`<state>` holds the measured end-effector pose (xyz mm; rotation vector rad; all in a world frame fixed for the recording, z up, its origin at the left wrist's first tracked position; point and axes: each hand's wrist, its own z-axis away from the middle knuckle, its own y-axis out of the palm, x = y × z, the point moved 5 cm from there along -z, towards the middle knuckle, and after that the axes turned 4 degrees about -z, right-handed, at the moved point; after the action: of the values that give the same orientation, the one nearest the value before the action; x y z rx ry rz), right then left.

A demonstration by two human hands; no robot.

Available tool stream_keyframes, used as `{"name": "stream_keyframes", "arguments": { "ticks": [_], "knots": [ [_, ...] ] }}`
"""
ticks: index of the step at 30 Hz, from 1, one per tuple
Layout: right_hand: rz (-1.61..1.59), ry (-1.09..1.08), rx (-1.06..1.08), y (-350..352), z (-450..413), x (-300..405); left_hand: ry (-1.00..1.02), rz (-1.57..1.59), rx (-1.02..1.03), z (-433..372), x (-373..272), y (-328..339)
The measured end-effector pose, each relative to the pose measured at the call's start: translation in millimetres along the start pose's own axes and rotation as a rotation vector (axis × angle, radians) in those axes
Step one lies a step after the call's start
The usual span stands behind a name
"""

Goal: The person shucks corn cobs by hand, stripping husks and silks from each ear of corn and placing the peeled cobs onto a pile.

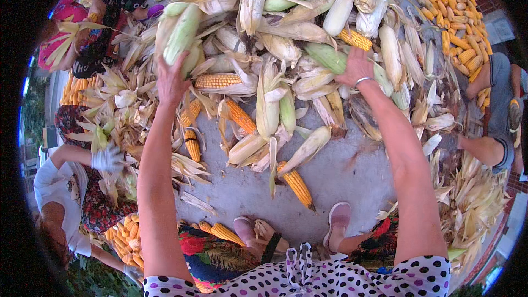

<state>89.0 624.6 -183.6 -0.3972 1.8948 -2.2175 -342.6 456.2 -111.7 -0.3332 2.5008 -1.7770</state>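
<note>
A large heap of corn ears in dry and green husks [284, 49] lies before me on a concrete floor. At the heap's left part, my left hand [173, 78] is spread against the base of a pale green husked ear [183, 33]; whether it grips the ear is unclear. My right hand [357, 68], with a metal bangle at the wrist, reaches onto the heap beside a green husked ear [328, 57]. Its fingertips lie just below a bare yellow cob [355, 39], and its grip cannot be told. Partly husked ears [239, 115] lie between my forearms, with a yellow cob [298, 185] nearer my feet.
Two people sit at the left, one wearing a white glove [107, 159]. Another person's legs [491, 148] are at the right. Bare cobs are piled at the upper right [458, 20] and lower left [128, 235]. Loose husks [470, 202] lie at the right.
</note>
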Motion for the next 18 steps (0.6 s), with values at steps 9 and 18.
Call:
{"name": "stream_keyframes", "arguments": {
  "ticks": [9, 18],
  "knots": [
    [0.239, 0.497, 0.003, 13.6, 85.5, -170.8, -0.285, -0.08, 0.589, 95.0, 49.8, 51.5],
    [-0.231, -0.291, -0.266, -4.2, 60.2, -83.4, 0.114, 0.56, 0.186, -15.3, -118.2, 51.3]
  ]
}}
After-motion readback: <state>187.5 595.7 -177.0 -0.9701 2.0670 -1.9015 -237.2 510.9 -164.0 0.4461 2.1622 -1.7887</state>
